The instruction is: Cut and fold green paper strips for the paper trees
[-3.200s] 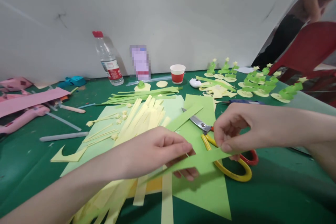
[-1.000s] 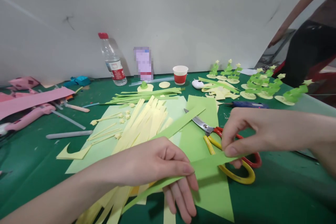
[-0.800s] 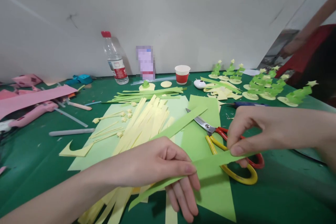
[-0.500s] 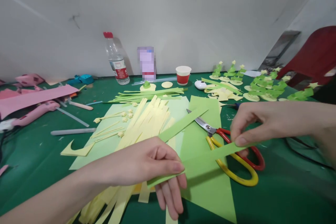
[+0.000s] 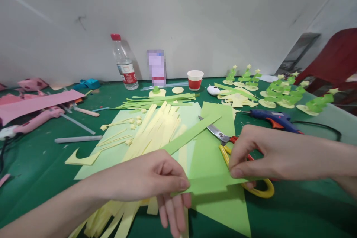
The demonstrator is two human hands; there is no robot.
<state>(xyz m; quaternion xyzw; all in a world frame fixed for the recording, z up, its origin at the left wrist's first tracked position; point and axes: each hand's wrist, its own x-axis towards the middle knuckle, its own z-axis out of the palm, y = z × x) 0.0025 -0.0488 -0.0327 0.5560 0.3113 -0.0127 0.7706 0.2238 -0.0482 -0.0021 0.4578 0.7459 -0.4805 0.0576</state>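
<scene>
Between my two hands stretches a green paper strip point(image 5: 210, 183). My left hand point(image 5: 167, 182) pinches its left part between thumb and index finger, the other fingers hanging loose. Farther right, my right hand point(image 5: 251, 156) pinches the strip between thumb and fingers. Another green strip point(image 5: 192, 135) lies under and beyond my left hand. Below the held strip is a green paper sheet point(image 5: 220, 208). Scissors point(image 5: 220, 134) with red and yellow handles rest partly on that sheet, their handles partly hidden by my right hand. Many pale yellow strips point(image 5: 150, 130) are piled left of the sheet.
A blue glue gun point(image 5: 275, 118) lies at right, a pink one point(image 5: 41, 121) at left. Behind stand a water bottle point(image 5: 125, 67), a paper cup point(image 5: 195, 80) and several small green paper trees point(image 5: 287, 93) topped with stars. The green table point(image 5: 39, 171) meets a white wall.
My right hand has come down and leftward, nearer my left hand, still pinching the strip. My left hand has shifted slightly left. The blue glue gun is now uncovered.
</scene>
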